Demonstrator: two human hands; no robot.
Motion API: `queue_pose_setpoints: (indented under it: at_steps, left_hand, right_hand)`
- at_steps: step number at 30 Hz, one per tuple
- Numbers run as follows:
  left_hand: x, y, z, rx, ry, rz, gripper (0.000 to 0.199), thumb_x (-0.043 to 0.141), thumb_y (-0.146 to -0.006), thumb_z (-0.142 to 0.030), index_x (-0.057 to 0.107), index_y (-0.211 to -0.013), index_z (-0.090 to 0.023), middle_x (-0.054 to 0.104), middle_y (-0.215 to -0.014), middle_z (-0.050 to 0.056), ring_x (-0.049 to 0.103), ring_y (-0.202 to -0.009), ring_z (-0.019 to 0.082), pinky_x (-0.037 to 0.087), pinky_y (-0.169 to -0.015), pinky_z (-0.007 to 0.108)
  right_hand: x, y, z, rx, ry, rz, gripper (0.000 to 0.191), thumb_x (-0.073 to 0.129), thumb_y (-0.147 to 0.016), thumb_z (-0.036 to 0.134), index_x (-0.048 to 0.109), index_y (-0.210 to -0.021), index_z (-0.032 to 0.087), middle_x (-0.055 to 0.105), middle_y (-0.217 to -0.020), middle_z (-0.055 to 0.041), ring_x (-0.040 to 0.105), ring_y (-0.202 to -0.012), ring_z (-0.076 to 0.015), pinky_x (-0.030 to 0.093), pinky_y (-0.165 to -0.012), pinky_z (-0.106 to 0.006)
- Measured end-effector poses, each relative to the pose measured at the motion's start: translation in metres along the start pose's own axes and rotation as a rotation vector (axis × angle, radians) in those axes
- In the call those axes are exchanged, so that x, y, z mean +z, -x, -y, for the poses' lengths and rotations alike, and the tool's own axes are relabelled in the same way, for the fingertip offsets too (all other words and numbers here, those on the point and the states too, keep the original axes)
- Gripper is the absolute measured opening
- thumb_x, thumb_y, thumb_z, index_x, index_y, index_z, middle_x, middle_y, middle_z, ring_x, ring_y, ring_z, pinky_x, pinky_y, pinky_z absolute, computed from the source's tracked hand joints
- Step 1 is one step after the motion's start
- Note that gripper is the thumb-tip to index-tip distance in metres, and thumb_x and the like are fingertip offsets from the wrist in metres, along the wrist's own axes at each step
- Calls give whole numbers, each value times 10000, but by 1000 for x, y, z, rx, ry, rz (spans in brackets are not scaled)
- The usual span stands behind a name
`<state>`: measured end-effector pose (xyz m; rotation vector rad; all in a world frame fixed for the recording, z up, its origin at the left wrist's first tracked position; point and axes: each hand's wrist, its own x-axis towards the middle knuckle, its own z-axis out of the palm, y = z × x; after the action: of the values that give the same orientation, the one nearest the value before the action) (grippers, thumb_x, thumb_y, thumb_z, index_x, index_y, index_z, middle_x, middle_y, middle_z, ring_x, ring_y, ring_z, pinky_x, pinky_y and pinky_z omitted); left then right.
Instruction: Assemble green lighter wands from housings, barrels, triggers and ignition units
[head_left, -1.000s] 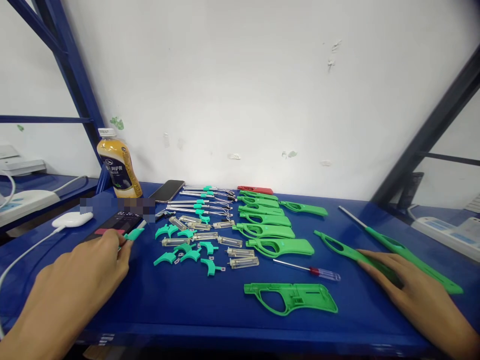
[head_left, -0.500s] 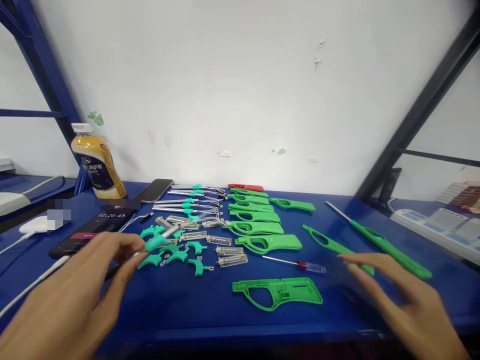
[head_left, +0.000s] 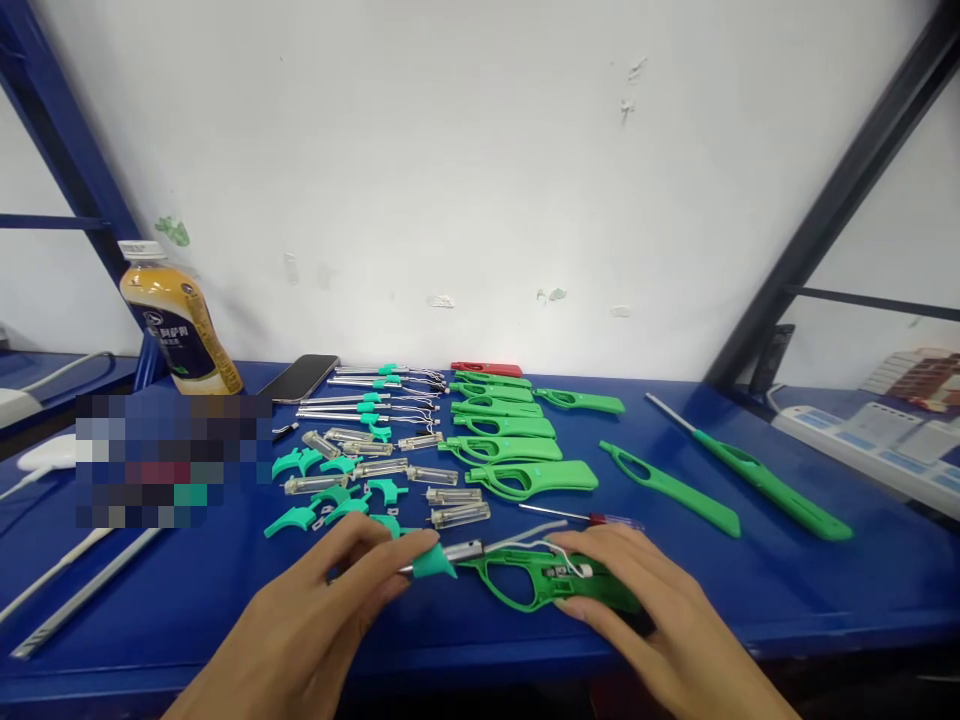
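Both hands had converged, my left hand (head_left: pixel 307 610) pinching a teal-collared metal tube (head_left: pixel 465 550) near the open green shell (head_left: pixel 546 588) on the table (head_left: pixel 450 632), which my right hand (head_left: pixel 664 620), loosely curled, gripped, bringing these parts together.

Green plastic half-shell (head_left: pixel 523 604) with a looped opening: on the table (head_left: pixel 787 590), hollow side up, right end partly covered. Slender metal tube (head_left: pixel 463 551) with teal collar (head_left: pixel 433 562) and white wires (head_left: pixel 561 551): slightly tilted, near the half-shell's left end, wires reaching over its hollow.
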<state>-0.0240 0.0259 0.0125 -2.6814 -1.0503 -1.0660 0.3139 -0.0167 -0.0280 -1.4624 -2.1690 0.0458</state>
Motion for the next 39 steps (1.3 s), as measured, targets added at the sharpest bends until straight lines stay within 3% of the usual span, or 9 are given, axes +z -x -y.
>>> queue_pose_setpoints:
  at_steps: [5, 10, 17, 22, 27, 34, 39]
  left_hand:
    - [4, -1, -3, 5, 64, 20, 299, 409, -1160, -276, 635, -1353, -308, 733, -1070, 4, 788, -886, 78, 575, -789, 87]
    - [9, -6, -3, -2, 88, -62, 261, 441, -1150, -275, 696, -1202, -300, 758, -1048, -9, 805, -901, 103, 592, -755, 106]
    - [18, -1, 8, -111, 78, 13, 287, 492, -1131, -381, 763, -1195, -314, 771, -1127, 6, 796, -995, 153, 639, -866, 206]
    - [19, 6, 8, -119, 77, 99, 287, 481, -1132, -342, 696, -1323, -344, 734, -1183, -7, 776, -1034, 134, 631, -905, 199]
    - [22, 11, 5, -127, 3, 160, 333, 507, -1128, -413, 610, -1442, -369, 683, -1330, 10, 723, -1188, 179, 620, -1018, 281]
    - [25, 4, 0, 8, -34, 153, 366, 426, -1143, -284, 602, -1451, -374, 712, -1216, 13, 742, -1035, 186, 653, -874, 292]
    - [23, 4, 3, 25, 14, 170, 410, 410, -1115, -171, 637, -1394, -367, 708, -1207, 8, 729, -1010, 171, 633, -882, 268]
  right_hand:
    - [4, 6, -4, 101, -68, 26, 486, 671, -1034, 517, 565, -1491, 391, 764, -1380, -14, 686, -1351, -308, 531, -1183, -557]
    - [4, 6, -4, 128, -106, 48, 649, 658, -1047, 496, 373, -1629, 467, 764, -1369, 17, 693, -1341, -293, 497, -1203, -597]
    - [7, 6, -2, 120, -79, 21, 502, 644, -1057, 502, 488, -1535, 505, 745, -1410, 62, 671, -1362, -290, 506, -1201, -566]
    - [7, 6, -2, 91, -90, 9, 420, 647, -1061, 500, 546, -1468, 505, 731, -1427, 82, 679, -1341, -269, 542, -1163, -509]
    - [4, 4, -1, 67, -106, -7, 403, 657, -1066, 468, 562, -1458, 478, 750, -1384, 67, 698, -1296, -248, 540, -1147, -461]
    - [1, 1, 2, 29, -133, -17, 360, 676, -1061, 458, 589, -1411, 474, 771, -1302, 87, 728, -1210, -208, 563, -1089, -375]
    - [-1, 1, 1, -13, -136, -18, 376, 682, -1063, 440, 577, -1422, 479, 769, -1314, 96, 725, -1211, -194, 550, -1092, -350]
